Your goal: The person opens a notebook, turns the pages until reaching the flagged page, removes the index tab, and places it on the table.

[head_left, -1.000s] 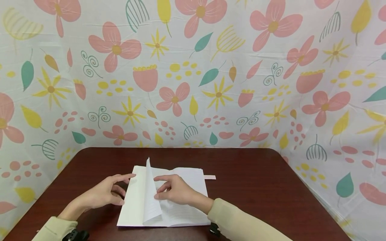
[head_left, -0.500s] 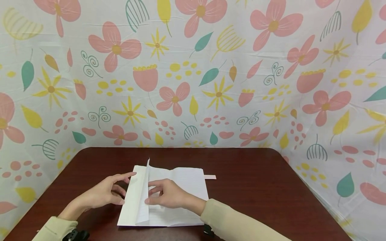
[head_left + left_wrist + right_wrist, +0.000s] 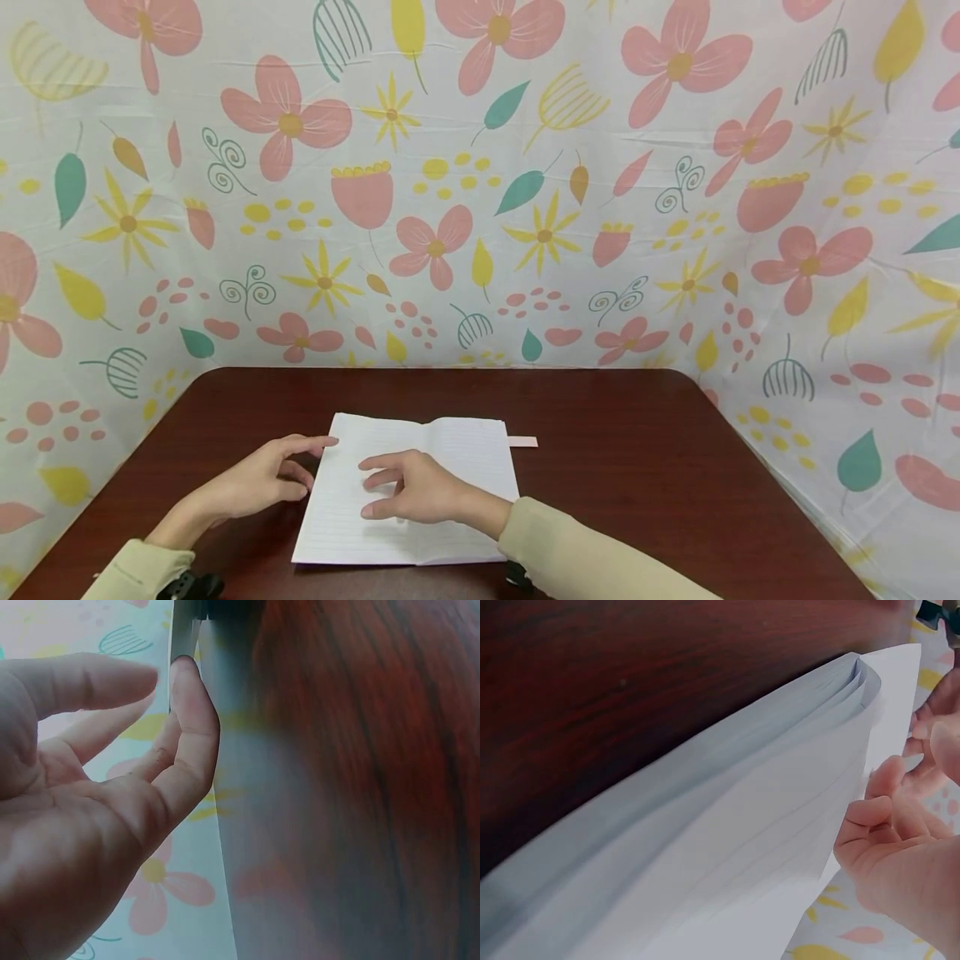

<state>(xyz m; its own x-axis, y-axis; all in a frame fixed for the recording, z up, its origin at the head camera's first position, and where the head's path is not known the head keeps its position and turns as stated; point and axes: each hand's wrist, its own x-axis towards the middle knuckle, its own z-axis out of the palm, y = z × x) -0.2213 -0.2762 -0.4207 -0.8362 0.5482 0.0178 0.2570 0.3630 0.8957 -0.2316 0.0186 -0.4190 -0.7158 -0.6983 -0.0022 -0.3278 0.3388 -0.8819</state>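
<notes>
An open notebook (image 3: 472, 458) with lined white pages lies on the table, spread to both sides of its middle fold. My left hand (image 3: 251, 483) is at its left edge, the index finger reaching the page near the far corner. In the left wrist view the fingers of that hand (image 3: 191, 727) are right at the notebook's thin edge. Over the left page is my right hand (image 3: 420, 487), its fingers apart with nothing between them. The right wrist view shows the right hand (image 3: 900, 855) beside the pages, which arch up toward the fold.
A pale pink strip (image 3: 522, 442) sticks out past the notebook's right side. The dark brown wooden table (image 3: 637, 467) extends around it, and a flower-patterned cloth (image 3: 480, 325) hangs behind and beside the table. Dark wrist bands (image 3: 187, 585) sit at the cuffs.
The upright page has turned over to the left and now lies flat on the left side. My right hand moved left with it, then came off the page. The left hand has barely moved.
</notes>
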